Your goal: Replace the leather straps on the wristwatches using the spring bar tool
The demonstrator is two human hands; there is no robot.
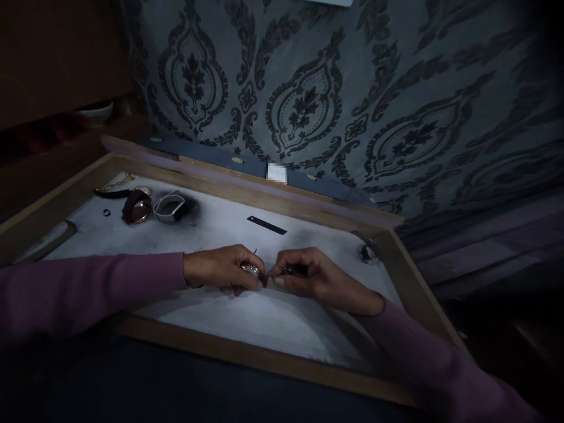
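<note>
Sleeves: purple sleeves [88,288] are resting low in frame, steadying.
Left hand [220,269]: pinching a watch [251,269], bracing it.
Right hand [317,279]: pinching a thin tool [291,270] against it.
Counter [211,226]: spare watches [140,205] are lying upper left, aside.

You have two hands [222,269] at work, one watch [251,270] held between them, perhaps three more watches [137,207] at the tray's [264,358] far corner, one dark strip [267,225].

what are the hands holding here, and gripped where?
Left hand grips a small metal watch case by its edge. Right hand pinches a thin dark tool against it. Finer detail cannot be told.
</note>
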